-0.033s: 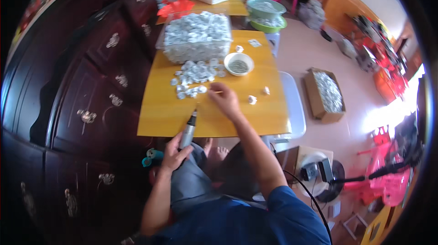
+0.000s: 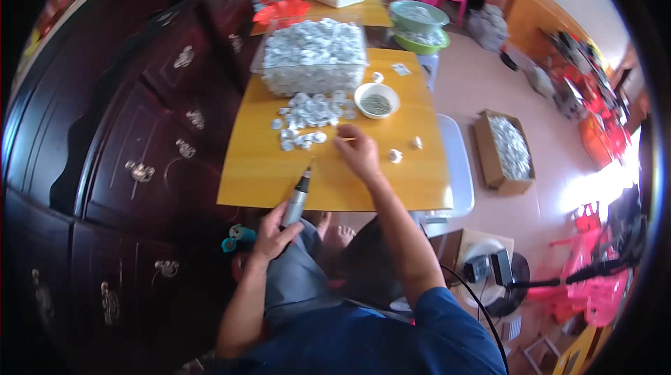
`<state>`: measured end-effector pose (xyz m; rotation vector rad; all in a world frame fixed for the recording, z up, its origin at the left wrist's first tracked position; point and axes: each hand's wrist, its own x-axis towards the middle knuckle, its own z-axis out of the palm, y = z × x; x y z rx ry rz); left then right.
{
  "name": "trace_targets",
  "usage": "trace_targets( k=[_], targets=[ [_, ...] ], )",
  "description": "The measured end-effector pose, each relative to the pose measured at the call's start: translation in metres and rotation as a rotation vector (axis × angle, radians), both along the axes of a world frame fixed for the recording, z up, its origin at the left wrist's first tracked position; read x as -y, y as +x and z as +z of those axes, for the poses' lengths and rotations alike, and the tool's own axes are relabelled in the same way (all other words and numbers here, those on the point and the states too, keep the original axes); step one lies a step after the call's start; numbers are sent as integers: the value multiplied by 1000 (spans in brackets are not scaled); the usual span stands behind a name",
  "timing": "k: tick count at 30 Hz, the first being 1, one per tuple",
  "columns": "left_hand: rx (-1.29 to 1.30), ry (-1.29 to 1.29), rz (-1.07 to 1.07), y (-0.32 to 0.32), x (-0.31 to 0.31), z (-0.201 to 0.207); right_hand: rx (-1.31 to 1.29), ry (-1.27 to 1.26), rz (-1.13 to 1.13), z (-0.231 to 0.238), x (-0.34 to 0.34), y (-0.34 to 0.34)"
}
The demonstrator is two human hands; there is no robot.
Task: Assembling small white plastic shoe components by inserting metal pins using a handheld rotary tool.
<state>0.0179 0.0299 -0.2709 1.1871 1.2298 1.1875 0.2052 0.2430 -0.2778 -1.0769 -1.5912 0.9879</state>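
Note:
My left hand [image 2: 275,235] is wrapped round a grey electric screwdriver [image 2: 297,202] with a black nose, its thin tip pointing up over the near edge of the yellow table [image 2: 279,183]. My right hand [image 2: 359,153] hovers over the table with curled fingers. Thumb and forefinger come together, but what lies between them is too small to make out. Left of these fingers lies a short row of small white plastic parts [image 2: 302,140]. Behind it spreads a loose pile of similar white and clear pieces [image 2: 312,111]. A white bowl [image 2: 393,102] of tiny metal pieces stands beyond my right hand.
A clear bin [image 2: 307,80] heaped with white parts fills the table's far side. Two small white pieces, one a white lump [image 2: 395,156], lie to the right. Dark cabinets [image 2: 133,130] line the left. A cardboard box [image 2: 487,155] of white parts sits on the floor.
The whole view has shifted a little, so the table appears slightly farther right. Both hands keep nearly the same places over the table, the left still gripping the screwdriver.

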Motion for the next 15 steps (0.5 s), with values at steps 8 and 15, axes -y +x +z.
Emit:
trace_targets(
  k=[8,15],
  targets=[
    [10,6,19,-8,5,4,507,225,-122,13,-30,-8],
    [-22,-7,33,-6,7,13,860,102,-110,36,-49,-19]
  ],
)
